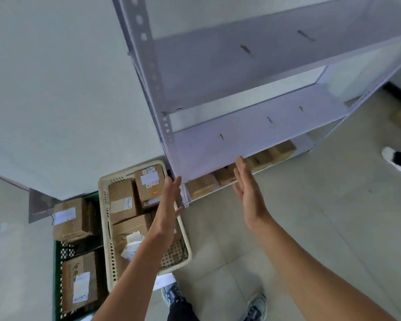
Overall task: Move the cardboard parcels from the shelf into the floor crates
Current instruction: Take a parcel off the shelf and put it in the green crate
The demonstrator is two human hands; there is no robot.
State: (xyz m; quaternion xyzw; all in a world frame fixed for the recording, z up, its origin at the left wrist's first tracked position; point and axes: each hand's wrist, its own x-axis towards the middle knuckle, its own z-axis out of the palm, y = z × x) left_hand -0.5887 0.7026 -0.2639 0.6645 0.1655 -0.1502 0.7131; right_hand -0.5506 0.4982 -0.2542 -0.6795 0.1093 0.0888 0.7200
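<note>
Both grips empty: your left hand (168,205) and right hand (247,184) have straight fingers, palms facing each other, holding nothing. Next brown cardboard parcel (203,187) sits on the bottom board of the grey metal shelf unit (252,135), ahead of and below the hands, in the gap between them (leftmost of a row running right along the shelf). Cream slotted plastic crate (102,205) sits on the floor under your left forearm, with parcels inside.

both hands (169,205) (247,186) flat, empty, before shelf (241,140); parcels (203,187) on bottom tier.
</note>
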